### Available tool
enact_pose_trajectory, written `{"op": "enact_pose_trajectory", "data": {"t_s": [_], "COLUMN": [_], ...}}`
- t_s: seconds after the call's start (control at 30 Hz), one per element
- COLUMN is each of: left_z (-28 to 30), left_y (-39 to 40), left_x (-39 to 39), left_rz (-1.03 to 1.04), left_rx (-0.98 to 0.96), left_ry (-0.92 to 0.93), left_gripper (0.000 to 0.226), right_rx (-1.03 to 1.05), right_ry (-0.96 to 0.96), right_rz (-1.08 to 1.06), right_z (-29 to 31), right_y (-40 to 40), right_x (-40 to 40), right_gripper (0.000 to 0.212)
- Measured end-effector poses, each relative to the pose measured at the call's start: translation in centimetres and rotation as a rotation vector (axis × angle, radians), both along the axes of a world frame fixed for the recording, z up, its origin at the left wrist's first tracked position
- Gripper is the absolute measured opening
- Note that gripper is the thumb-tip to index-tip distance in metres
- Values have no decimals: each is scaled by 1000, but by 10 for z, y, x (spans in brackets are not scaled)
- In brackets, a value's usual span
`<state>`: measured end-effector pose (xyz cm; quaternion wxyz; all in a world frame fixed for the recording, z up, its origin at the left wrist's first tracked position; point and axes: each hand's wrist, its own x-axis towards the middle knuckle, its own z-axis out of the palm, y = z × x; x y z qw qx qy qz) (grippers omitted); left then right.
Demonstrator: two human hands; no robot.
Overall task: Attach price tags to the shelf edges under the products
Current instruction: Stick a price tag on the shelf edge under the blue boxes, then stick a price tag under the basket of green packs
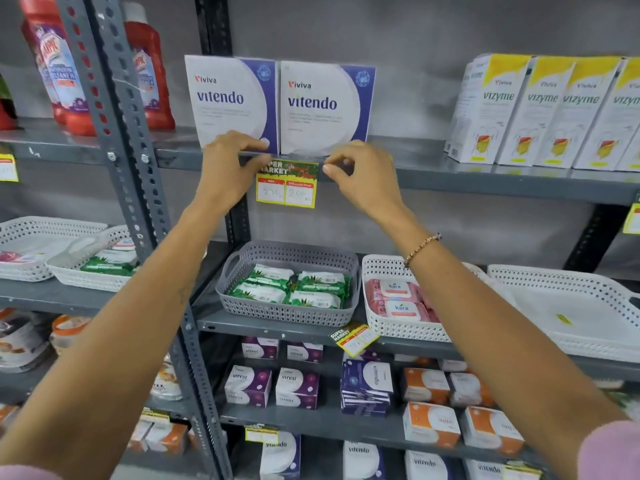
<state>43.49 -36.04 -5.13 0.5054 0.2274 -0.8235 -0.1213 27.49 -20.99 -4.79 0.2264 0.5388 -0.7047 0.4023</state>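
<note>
A yellow price tag with a green "Super Market" header hangs on the grey shelf edge, below two white and purple Vitendo boxes. My left hand presses the tag's upper left corner against the edge, its fingers curled over the shelf lip. My right hand pinches at the tag's upper right corner on the same edge. Handwritten prices show in the tag's two white fields.
Vizyme boxes stand to the right, red cleaner bottles to the left behind a perforated upright. Below, a grey basket of green packs, a white basket of Kara packs, and a crooked tag.
</note>
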Motion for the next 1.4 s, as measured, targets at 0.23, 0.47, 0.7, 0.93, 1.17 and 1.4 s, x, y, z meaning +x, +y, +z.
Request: {"op": "enact_pose_trajectory", "data": {"t_s": [0.23,0.47,0.7,0.93,1.17,1.4], "left_z": [-82,-224,-280,-278,-284,-264], "left_y": [96,100,96,97,90,77], "left_x": [-35,-65,-82,-97,-92,-77], "left_rz": [-75,59,142,202,164,171], "left_rx": [47,1081,1351,1373,1262,1097], "left_ry": [197,-217,-306,-288,-442,-561], "left_gripper": [16,21,53,56,53,25], "right_rx": [-94,255,537,606,597,673], "right_ry": [-155,-380,-478,-421,-413,-286], "right_rz": [3,-175,-219,-237,-261,-181], "right_z": [-86,-188,-240,-244,-235,-228], "right_y": [44,79,84,64,49,35], "right_x": [3,-17,-32,-34,-43,-46], "right_gripper": [7,14,12,18,17,10]}}
